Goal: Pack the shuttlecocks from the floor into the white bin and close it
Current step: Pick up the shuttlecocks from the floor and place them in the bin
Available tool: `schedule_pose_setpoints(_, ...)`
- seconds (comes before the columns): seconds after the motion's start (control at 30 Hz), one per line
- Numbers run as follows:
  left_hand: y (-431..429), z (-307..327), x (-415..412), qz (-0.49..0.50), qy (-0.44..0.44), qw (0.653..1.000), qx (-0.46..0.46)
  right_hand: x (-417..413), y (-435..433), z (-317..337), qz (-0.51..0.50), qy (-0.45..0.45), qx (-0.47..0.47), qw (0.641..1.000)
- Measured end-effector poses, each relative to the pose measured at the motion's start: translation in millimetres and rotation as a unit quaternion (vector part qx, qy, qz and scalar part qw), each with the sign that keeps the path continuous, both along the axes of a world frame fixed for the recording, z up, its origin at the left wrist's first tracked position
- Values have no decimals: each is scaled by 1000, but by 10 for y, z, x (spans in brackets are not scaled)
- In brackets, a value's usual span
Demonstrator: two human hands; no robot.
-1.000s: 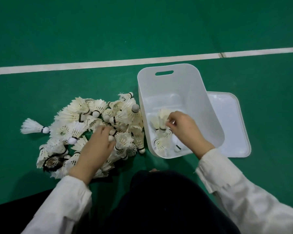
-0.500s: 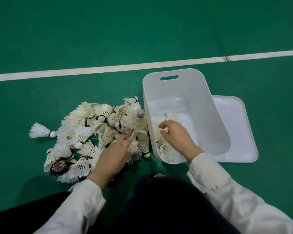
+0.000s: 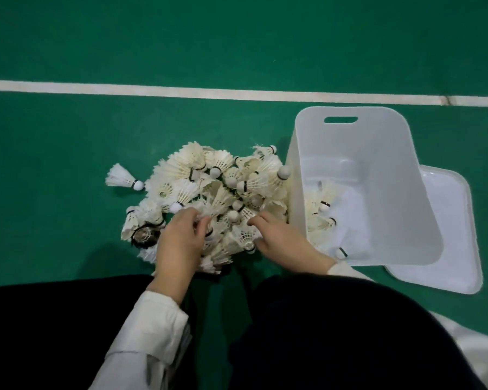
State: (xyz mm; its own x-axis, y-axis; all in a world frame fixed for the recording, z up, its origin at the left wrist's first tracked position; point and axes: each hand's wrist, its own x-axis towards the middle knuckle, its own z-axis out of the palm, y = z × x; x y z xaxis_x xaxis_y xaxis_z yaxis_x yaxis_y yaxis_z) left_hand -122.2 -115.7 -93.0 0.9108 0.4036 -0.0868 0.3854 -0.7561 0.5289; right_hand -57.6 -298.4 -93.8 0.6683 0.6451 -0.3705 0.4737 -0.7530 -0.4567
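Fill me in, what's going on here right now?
A person on the green court floor is gathering from the shuttlecock pile with both hands. The left hand curls its fingers around a shuttlecock at the pile's near edge, and the right hand does the same with another. The white bin beside the pile holds only a few so far. Its lid lies off, on the floor at the bin's right.

Right hand (image 3: pixel 279 243) out of bin (image 3: pixel 378 130), now on shuttlecock pile (image 3: pixel 223 178).
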Motion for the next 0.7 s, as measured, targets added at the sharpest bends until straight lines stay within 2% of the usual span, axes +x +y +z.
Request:
schedule_pose_setpoints(0.13, 195, 19, -95, 23, 48, 998, 37, -10, 200, -272, 57, 2, -70, 996)
schedule_pose_setpoints(0.23, 193, 14, -124, 14, 78, 997, 25, -46, 196, -418, 104, 2, -123, 987)
schedule_pose_setpoints(0.3, 130, 3, -144, 4, 114, 993, 20, -57, 166, -474, 105, -21, -127, 986)
schedule_pose_setpoints(0.5, -65, -113, -114, -70, 202, 973, 92, -68, 229, -354, -12, -85, -2, 996)
schedule_pose_setpoints(0.7, -29, -278, 179, -116, 265, 952, 101, 7, 165, -143, -84, -70, 69, 992)
